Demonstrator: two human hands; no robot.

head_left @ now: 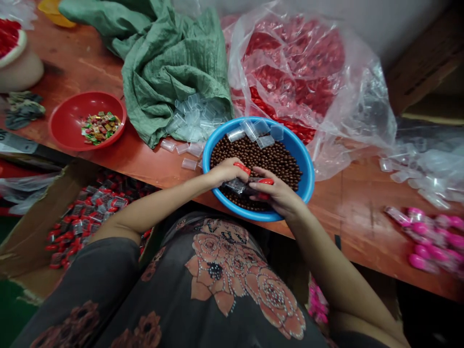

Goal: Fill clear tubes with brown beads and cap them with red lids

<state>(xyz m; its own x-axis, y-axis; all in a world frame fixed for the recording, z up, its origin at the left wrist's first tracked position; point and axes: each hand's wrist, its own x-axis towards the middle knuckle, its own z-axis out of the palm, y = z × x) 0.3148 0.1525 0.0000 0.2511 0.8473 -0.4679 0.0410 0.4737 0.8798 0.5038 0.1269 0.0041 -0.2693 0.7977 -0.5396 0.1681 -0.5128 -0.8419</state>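
A blue basin (309, 166) full of small brown balls (270, 157) sits at the table's front edge. Over it my left hand (226, 172) is closed around a clear plastic container (235, 185). My right hand (282, 195) meets it from the other side, fingers curled on a dark-looking container (253, 187), partly hidden by the fingers. Bright red pieces show at the fingers of both hands; whether they are caps or finger coverings I cannot tell. Several empty clear containers (265, 141) lie on the balls along the basin's far side.
Behind the basin are a green woven sack (177, 58) spilling clear containers (195, 116) and a plastic bag of red pieces (290, 63). A red bowl (63, 123) holds small wrapped items. Pink-capped tubes (427, 237) lie right. Below left, a carton (27, 241) contains red-capped filled containers.
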